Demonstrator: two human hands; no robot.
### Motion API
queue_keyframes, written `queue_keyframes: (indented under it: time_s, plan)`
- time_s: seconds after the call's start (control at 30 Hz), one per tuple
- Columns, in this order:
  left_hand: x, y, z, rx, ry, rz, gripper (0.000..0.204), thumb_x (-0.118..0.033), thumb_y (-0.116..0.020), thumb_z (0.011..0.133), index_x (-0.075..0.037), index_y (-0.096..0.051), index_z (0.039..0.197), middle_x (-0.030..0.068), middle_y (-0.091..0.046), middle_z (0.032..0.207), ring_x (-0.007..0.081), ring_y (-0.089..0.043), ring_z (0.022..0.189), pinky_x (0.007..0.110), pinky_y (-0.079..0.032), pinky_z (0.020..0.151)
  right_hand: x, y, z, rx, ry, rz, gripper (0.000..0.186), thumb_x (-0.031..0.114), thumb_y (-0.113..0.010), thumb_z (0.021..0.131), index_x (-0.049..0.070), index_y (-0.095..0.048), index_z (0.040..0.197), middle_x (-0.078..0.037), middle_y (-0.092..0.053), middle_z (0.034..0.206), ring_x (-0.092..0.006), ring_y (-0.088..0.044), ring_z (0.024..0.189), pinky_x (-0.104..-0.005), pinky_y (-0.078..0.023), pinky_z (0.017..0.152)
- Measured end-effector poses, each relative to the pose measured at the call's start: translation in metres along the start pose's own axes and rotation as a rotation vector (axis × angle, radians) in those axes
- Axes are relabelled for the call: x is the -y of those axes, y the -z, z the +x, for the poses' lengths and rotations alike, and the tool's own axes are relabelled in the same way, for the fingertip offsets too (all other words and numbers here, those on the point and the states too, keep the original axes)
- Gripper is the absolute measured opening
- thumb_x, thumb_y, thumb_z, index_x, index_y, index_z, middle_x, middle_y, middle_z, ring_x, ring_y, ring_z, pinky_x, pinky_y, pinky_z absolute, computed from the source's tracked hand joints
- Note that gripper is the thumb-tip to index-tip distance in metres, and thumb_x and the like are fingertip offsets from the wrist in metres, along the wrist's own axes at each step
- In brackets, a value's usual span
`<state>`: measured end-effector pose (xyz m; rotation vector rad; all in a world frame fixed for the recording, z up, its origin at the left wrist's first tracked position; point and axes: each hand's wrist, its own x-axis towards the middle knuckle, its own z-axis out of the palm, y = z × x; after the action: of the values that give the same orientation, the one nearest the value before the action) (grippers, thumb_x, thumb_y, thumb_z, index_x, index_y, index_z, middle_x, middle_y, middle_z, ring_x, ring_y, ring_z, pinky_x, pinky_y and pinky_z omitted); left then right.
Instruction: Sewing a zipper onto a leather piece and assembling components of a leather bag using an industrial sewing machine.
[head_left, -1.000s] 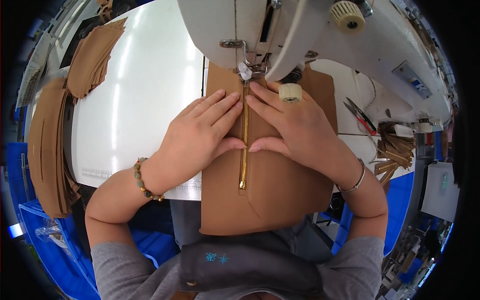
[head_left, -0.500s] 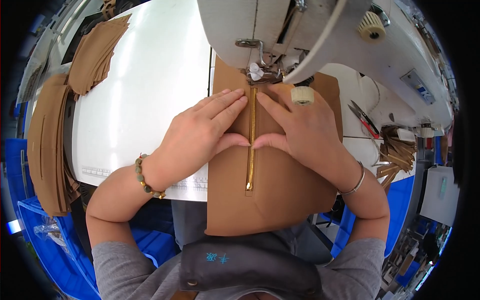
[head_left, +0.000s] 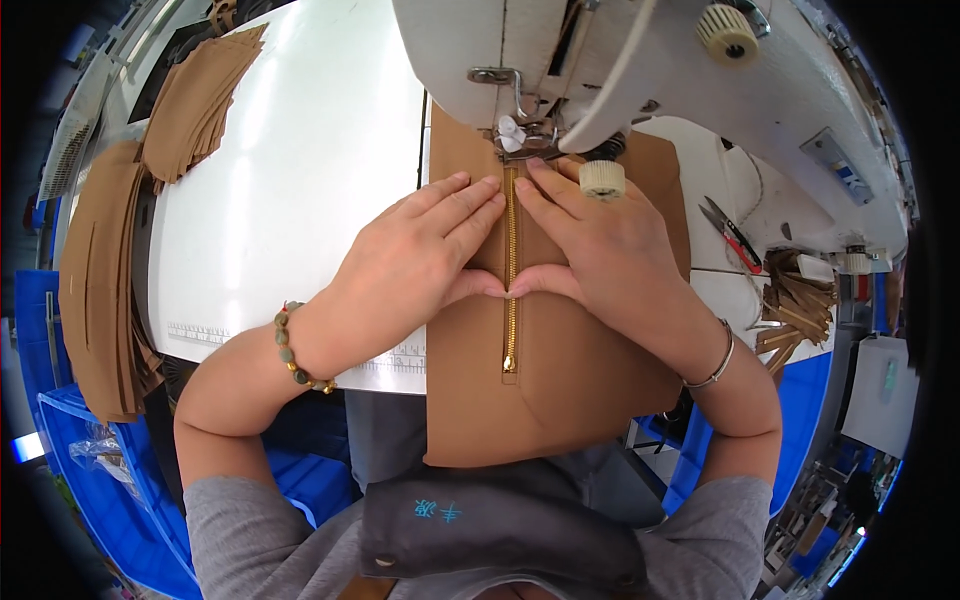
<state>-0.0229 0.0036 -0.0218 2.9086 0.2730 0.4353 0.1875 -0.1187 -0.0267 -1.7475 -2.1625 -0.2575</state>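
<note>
A brown panel of fabric or leather (head_left: 590,370) lies on the white table under the head of a sewing machine (head_left: 500,60). Down its middle runs a gold metal zipper (head_left: 513,240) set in a narrow slot, its pull (head_left: 509,364) at the near end. My left hand (head_left: 415,240) lies flat left of the zipper, fingers stretched toward the presser foot (head_left: 525,150). On the other side my right hand (head_left: 605,235) rests flat, fingers spread, partly behind a cream knob (head_left: 602,180). Both thumb tips meet over the zipper. Neither hand grips anything.
Stacks of brown panels (head_left: 100,280) and smaller brown pieces (head_left: 200,100) lie at the left. Right of the machine are red-and-black snips (head_left: 733,237) and a heap of brown strips (head_left: 797,300). A ruler scale (head_left: 400,358) runs along the table's near edge. Blue bins (head_left: 110,480) stand below.
The brown panel with its zipper has shifted slightly away from me, toward the presser foot, and a little right. Both hands have gone along with it, still flat.
</note>
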Motion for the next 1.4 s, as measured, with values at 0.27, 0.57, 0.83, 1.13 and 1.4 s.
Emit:
queue_keyframes:
  time_s: [0.27,0.57,0.83,1.13,1.4]
  plan:
    - [0.000,0.002,0.002,0.011,0.008,-0.003,0.076,-0.041,-0.078,0.080,0.001,-0.061,0.141,0.0148,-0.062,0.146,0.0354,-0.058,0.134,0.042,-0.049,0.112,0.000,-0.001,0.001,0.001,-0.011,0.006,0.080,0.062,-0.080,0.068,0.003,-0.072,0.122,-0.013,-0.073,0.107,-0.0322,-0.066,0.117,-0.0447,-0.048,0.105]
    - [0.002,0.002,0.003,0.013,0.006,0.033,0.075,-0.044,-0.077,0.082,-0.001,-0.062,0.141,0.0123,-0.063,0.146,0.0331,-0.059,0.133,0.042,-0.049,0.111,-0.002,0.000,0.001,-0.002,-0.014,-0.015,0.081,0.061,-0.081,0.068,0.005,-0.072,0.126,-0.011,-0.073,0.109,-0.0286,-0.066,0.116,-0.0457,-0.048,0.107]
    - [0.003,0.002,0.005,-0.010,-0.007,0.077,0.074,-0.045,-0.076,0.082,-0.002,-0.063,0.141,0.0110,-0.063,0.145,0.0319,-0.061,0.130,0.041,-0.050,0.109,-0.003,0.000,0.003,-0.005,-0.001,-0.068,0.081,0.061,-0.079,0.070,0.005,-0.071,0.127,-0.011,-0.073,0.111,-0.0282,-0.066,0.116,-0.0447,-0.047,0.107]
    - [0.003,0.001,0.000,0.000,0.014,0.060,0.072,-0.042,-0.077,0.085,-0.003,-0.061,0.143,0.0102,-0.061,0.149,0.0329,-0.058,0.135,0.042,-0.048,0.112,0.004,0.008,-0.003,0.035,0.028,-0.074,0.073,0.056,-0.080,0.074,0.002,-0.069,0.123,-0.013,-0.068,0.124,-0.0280,-0.065,0.119,-0.0431,-0.048,0.105]
    - [-0.043,0.011,-0.070,0.055,0.221,-0.113,0.054,-0.012,-0.071,0.095,-0.006,-0.060,0.147,0.0137,-0.054,0.157,0.0359,-0.045,0.150,0.052,-0.036,0.122,0.105,0.040,-0.090,0.239,0.079,0.272,0.067,0.036,-0.078,0.081,-0.001,-0.063,0.134,-0.018,-0.057,0.148,-0.0349,-0.059,0.130,-0.0452,-0.052,0.105]
